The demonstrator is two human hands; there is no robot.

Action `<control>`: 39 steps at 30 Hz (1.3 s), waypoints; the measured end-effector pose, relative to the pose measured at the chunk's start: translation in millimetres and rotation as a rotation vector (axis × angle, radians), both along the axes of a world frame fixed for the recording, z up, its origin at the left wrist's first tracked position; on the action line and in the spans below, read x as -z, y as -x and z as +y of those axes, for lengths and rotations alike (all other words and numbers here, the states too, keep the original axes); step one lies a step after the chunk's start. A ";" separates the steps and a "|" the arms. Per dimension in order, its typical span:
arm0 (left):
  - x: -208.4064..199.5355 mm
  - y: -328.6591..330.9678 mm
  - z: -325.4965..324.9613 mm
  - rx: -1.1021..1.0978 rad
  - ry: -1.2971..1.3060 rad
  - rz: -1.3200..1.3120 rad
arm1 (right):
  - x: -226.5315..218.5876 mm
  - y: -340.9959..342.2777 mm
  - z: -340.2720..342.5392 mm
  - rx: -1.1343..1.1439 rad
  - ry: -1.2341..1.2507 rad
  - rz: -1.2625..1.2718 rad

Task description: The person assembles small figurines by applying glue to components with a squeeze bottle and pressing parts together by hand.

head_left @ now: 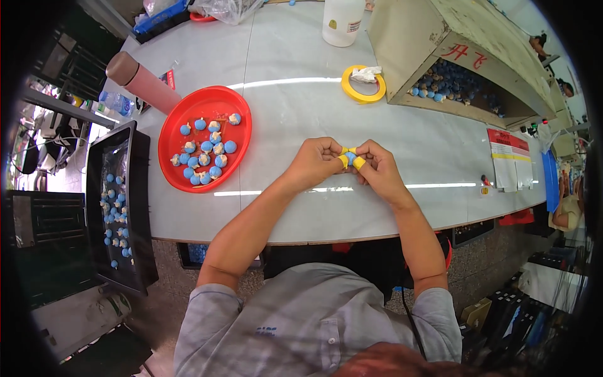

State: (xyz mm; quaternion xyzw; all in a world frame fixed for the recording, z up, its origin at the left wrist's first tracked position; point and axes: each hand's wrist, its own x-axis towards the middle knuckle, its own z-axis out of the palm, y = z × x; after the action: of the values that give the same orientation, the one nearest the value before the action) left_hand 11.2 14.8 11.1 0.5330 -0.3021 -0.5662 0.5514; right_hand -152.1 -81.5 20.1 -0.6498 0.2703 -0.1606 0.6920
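Note:
Over the middle of the table, my left hand (312,164) and my right hand (381,171) meet fingertip to fingertip. Between them they pinch a small blue ball (350,155), mostly covered by the fingers. Yellow wraps cover the tips of several of my fingers and thumbs. To the left of my hands stands a round red tray (247,135). In it lie several blue balls (206,146) with ragged cream-coloured bits on them.
A long black bin (143,207) with more blue balls stands at the left edge. A pink bottle (151,86) leans beside the tray. Yellow tape (364,99), a white jug (343,24) and a beige box (402,47) of blue pieces are at the back; papers (510,157) lie right.

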 end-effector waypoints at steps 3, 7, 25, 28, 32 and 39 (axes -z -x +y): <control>4.0 -0.1 -1.4 -0.012 0.003 -0.010 | -0.4 -1.5 1.0 0.026 0.010 -0.003; 8.4 0.8 -2.7 -0.039 0.031 0.009 | 3.2 -1.8 1.2 0.062 0.024 -0.021; 11.6 -3.5 -3.6 0.029 0.054 -0.021 | 2.1 0.0 -7.1 0.010 0.002 0.052; 10.9 -2.9 -2.6 0.007 0.035 -0.110 | 0.6 0.2 -7.2 0.012 -0.013 0.013; 11.3 -2.5 -1.2 0.049 0.050 -0.170 | 3.2 0.9 -9.0 -0.024 0.011 0.080; 20.6 -1.2 -0.4 0.039 0.060 -0.214 | 4.1 0.5 -4.7 -0.018 0.020 0.043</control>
State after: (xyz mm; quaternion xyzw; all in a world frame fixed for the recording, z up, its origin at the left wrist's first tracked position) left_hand 12.4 14.3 -9.5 0.5678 -0.3862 -0.5073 0.5207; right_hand -152.6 -86.2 15.9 -0.6625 0.2775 -0.1430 0.6809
